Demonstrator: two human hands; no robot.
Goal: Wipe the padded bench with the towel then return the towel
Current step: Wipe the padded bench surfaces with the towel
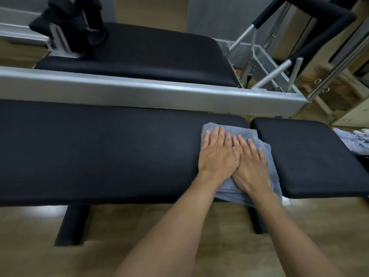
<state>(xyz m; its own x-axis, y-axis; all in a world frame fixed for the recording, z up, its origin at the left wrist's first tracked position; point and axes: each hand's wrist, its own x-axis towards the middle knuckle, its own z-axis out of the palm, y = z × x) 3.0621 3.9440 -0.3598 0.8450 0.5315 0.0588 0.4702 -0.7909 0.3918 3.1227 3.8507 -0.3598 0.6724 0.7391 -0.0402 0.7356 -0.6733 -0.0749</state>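
- The bench (99,152) is a long black padded top on dark legs (71,224), running left to right across the view.
- The towel (210,128), blue-grey and folded, lies flat on the right end of the bench; its near edge hangs a little over the front rim.
- The left hand (218,154) presses flat on the towel, fingers straight and spread, gripping nothing.
- The right hand (252,164) lies flat just beside it, fingers straight too; the thumb sides of the two hands touch, the left partly over the right.
- A shorter black pad (303,156) sits just right of the bench, with a narrow gap between them.
- Another blue-grey cloth (355,142) shows at the right edge, beyond that pad.
- Behind the bench stands a silver frame (139,92) carrying a black carriage (149,52), with black rests (67,19) at its left end and a padded bar (319,8) on metal arms at the right.
- The floor (40,236) is light wood.
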